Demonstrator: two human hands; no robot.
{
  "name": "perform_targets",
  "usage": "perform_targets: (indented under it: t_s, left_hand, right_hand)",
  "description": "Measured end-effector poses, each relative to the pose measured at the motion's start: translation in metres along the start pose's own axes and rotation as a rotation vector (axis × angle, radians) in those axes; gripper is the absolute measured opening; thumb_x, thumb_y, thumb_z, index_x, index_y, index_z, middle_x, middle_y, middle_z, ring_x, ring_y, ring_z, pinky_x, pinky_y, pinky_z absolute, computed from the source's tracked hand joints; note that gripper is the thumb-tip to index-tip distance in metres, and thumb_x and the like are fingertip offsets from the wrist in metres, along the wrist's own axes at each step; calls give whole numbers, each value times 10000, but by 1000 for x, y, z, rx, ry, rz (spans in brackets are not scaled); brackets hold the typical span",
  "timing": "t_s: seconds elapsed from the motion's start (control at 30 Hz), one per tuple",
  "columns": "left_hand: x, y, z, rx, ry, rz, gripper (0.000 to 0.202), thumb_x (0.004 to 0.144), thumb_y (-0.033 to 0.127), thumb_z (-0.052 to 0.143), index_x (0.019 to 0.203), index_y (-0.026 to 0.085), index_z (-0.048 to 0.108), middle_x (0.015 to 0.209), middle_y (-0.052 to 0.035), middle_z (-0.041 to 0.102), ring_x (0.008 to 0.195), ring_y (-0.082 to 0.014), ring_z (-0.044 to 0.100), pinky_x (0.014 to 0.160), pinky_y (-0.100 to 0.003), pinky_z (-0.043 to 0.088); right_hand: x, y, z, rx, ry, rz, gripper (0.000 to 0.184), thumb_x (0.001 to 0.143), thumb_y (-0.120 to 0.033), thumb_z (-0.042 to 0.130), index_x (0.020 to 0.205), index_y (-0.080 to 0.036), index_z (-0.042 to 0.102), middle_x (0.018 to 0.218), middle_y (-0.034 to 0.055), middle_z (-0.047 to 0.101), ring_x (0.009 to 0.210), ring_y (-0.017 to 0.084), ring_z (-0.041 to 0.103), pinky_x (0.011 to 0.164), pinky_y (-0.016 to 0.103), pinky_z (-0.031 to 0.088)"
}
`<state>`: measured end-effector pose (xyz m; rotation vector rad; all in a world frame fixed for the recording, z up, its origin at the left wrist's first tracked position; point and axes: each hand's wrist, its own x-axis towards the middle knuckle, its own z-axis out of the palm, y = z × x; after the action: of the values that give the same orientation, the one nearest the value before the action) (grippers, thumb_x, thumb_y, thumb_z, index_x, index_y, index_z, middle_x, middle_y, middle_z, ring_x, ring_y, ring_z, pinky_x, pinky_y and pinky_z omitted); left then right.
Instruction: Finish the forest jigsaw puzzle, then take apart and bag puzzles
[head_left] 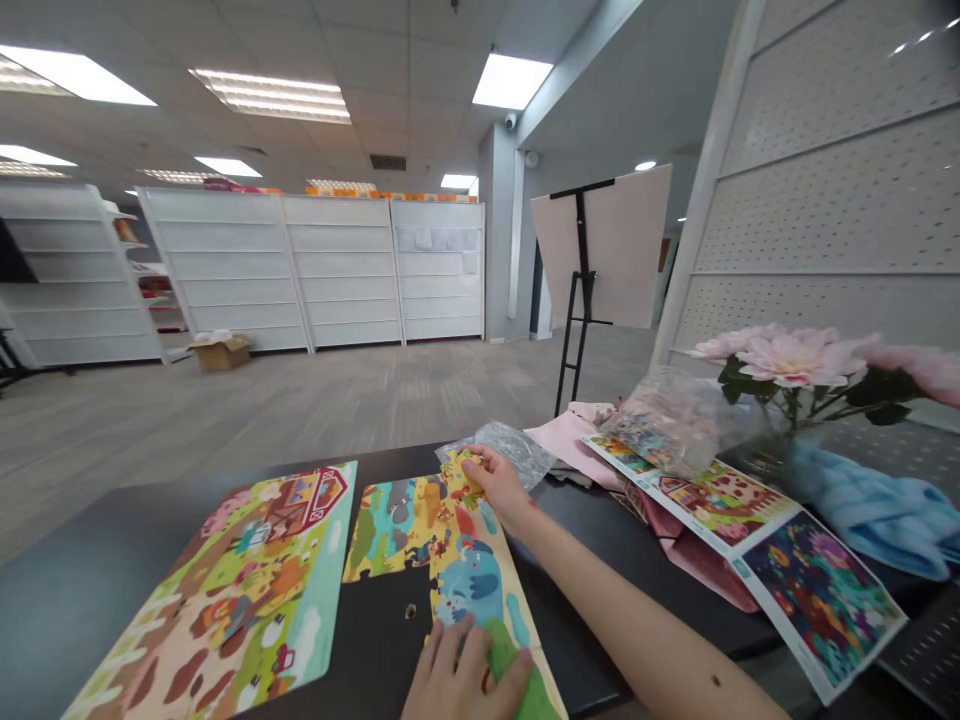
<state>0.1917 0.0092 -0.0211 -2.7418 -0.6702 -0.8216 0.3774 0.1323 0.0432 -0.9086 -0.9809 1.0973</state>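
A partly joined jigsaw puzzle with bright animal pictures, including a blue elephant, lies on the dark table. At its far corner, my right hand pinches a yellow puzzle piece between thumb and fingers. Whether that piece is fully seated against its neighbours I cannot tell. Near the table's front edge my left hand rests flat with fingers spread on the puzzle's lower part, over a green area. To the left lies a farm picture sheet with a red barn and animals.
Behind my right hand sits a clear plastic bag. On the right are a folded picture leaflet, pink cloth, a blue cloth and pink flowers. An easel stands beyond the table.
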Motion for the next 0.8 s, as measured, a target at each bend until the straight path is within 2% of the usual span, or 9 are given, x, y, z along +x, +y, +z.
perform_targets:
  t_s: [0.1,0.2,0.27,0.4,0.47,0.53,0.67,0.73,0.8]
  left_hand:
    - [9,-21,-18,-325,-145,13,294,934,285,582,1213,340,659,968,-32,760,857,-224,739,769,-269,572]
    - [23,-29,-42,-687,-108,-202,304,996,319,422,1105,280,703,957,-37,765,846,-195,726,762,-243,546]
    - [30,-30,-55,-838,-87,-343,369,1019,402,374,1046,259,713,893,-31,759,816,-188,709,756,-246,526]
    - [34,-30,-68,-1015,-186,-494,509,1015,548,342,941,211,717,783,-32,747,720,-186,679,648,-241,487]
    - [33,-31,-70,-1018,-235,-493,526,1010,563,345,963,206,728,765,-32,738,694,-187,662,640,-249,486]
    - [32,-33,-74,-981,-227,-478,489,1017,532,350,1085,227,727,827,-32,739,737,-193,665,700,-267,511]
    - [34,-36,-81,-827,-101,-457,408,1028,365,358,1346,335,611,1262,-45,678,1129,-232,635,977,-338,495]
    - [36,-34,-78,-677,-141,-441,433,1001,287,381,1373,355,592,1354,-59,623,1225,-261,586,1021,-395,478]
    - [37,-30,-71,-508,-250,-439,471,944,233,443,1375,342,598,1360,-92,615,1241,-317,572,999,-473,489]
  right_hand:
    - [-1,-1,2,4,1,1,545,640,-542,850,1035,-218,664,816,13,745,752,209,723,715,337,571]
    - [0,-1,3,5,9,8,578,620,-555,855,1048,-218,661,811,12,742,753,218,722,706,345,574]
    - [0,-1,3,6,15,14,592,620,-567,848,1059,-219,657,782,4,735,735,220,720,693,351,575]
    - [0,-1,3,6,26,17,576,619,-554,851,1047,-220,658,730,-17,716,692,203,706,673,335,568]
    - [0,0,3,4,23,19,574,618,-550,853,1044,-217,662,725,-20,711,680,197,700,665,329,566]
    - [1,1,3,2,21,23,584,615,-556,852,1048,-213,662,717,-21,706,658,195,693,653,335,566]
    - [2,2,2,2,41,14,565,631,-541,846,1048,-212,653,712,-21,706,652,193,693,655,330,563]
    - [2,1,2,-2,48,10,543,645,-525,842,1047,-211,654,719,-14,712,661,193,694,649,320,557]
    - [2,1,2,-11,47,12,537,650,-518,840,1051,-211,656,732,-9,718,668,193,693,651,319,555]
